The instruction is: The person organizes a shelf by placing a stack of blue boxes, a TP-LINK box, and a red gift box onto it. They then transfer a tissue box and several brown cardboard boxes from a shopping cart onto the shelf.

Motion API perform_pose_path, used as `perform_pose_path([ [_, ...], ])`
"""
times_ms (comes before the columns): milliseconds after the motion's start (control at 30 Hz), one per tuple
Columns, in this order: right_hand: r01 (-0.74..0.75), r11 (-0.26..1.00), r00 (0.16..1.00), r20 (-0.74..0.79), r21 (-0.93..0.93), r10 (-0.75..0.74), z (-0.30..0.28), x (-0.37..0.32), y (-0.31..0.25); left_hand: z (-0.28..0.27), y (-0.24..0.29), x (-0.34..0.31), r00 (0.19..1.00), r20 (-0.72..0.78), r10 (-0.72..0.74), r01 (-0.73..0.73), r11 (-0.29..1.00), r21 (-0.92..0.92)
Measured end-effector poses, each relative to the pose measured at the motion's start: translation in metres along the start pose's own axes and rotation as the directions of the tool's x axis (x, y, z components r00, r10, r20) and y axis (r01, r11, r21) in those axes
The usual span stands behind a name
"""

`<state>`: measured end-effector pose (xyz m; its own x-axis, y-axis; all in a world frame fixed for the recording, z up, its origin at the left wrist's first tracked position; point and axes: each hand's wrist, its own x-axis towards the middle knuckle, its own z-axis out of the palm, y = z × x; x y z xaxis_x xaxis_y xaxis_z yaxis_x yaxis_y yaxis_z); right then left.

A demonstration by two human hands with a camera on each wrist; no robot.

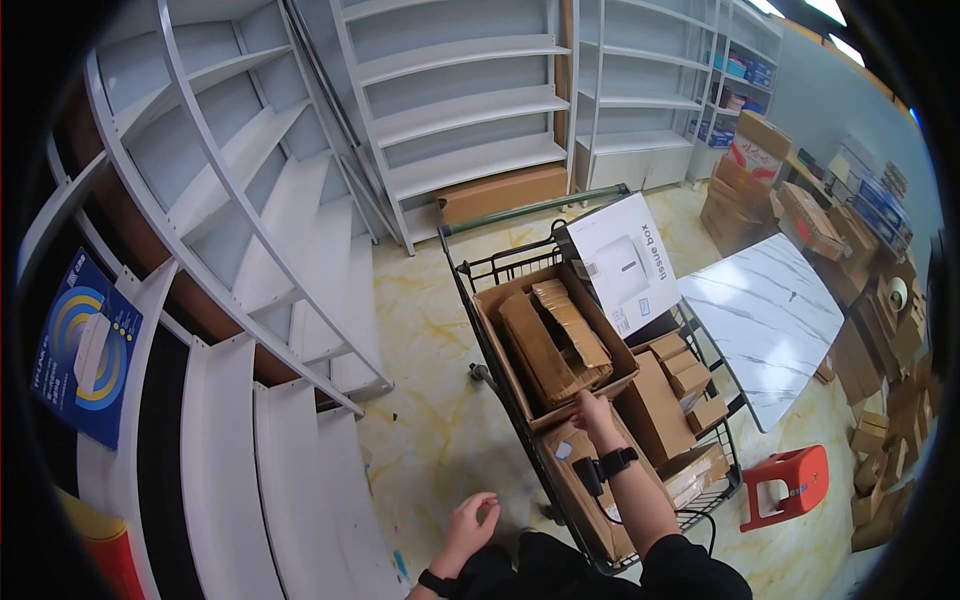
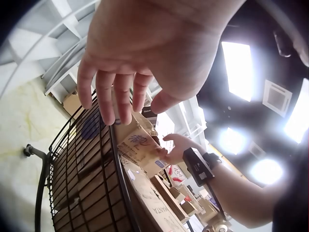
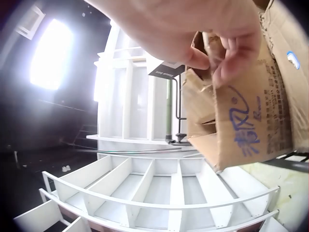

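Note:
An open brown cardboard box (image 3: 251,116) with blue printed characters sits high in a loaded wire cart (image 2: 91,169). My right hand (image 1: 596,415) is at its near rim. In the right wrist view the thumb and fingers pinch the top edge of its wall. Inside the box lie folded pieces of cardboard (image 1: 545,345). My left hand (image 1: 470,522) hangs left of the cart, apart from it, with fingers loosely extended and nothing in them.
A white tissue box carton (image 1: 625,265) leans at the cart's far side, and smaller brown boxes (image 1: 680,370) fill its right. A marble-patterned board (image 1: 765,320) and red stool (image 1: 790,485) stand to the right. White shelves (image 1: 460,120) line the left and back.

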<state>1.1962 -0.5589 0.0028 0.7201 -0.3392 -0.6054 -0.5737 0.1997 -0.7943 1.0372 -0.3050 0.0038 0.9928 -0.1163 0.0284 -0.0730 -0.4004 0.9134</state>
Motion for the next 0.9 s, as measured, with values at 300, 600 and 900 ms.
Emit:
perform_pose_path([
  [300,0.545,0.163,0.516,0.176,-0.822,-0.838,0.023,0.009,-0.025,0.008,0.003,-0.001,1.0,0.017,-0.013,0.012,0.999,0.044],
  [600,0.476,0.557,0.879,0.364,-0.68,-0.307,0.037,0.063,-0.038,0.003,-0.003,-0.012,1.0,-0.005,-0.02,0.02,0.998,0.054],
  [900,0.657,-0.021,0.542,0.492,-0.753,-0.681,0.031,0.0,-0.081,-0.012,-0.014,-0.018,0.995,-0.07,-0.065,0.065,0.998,-0.001],
])
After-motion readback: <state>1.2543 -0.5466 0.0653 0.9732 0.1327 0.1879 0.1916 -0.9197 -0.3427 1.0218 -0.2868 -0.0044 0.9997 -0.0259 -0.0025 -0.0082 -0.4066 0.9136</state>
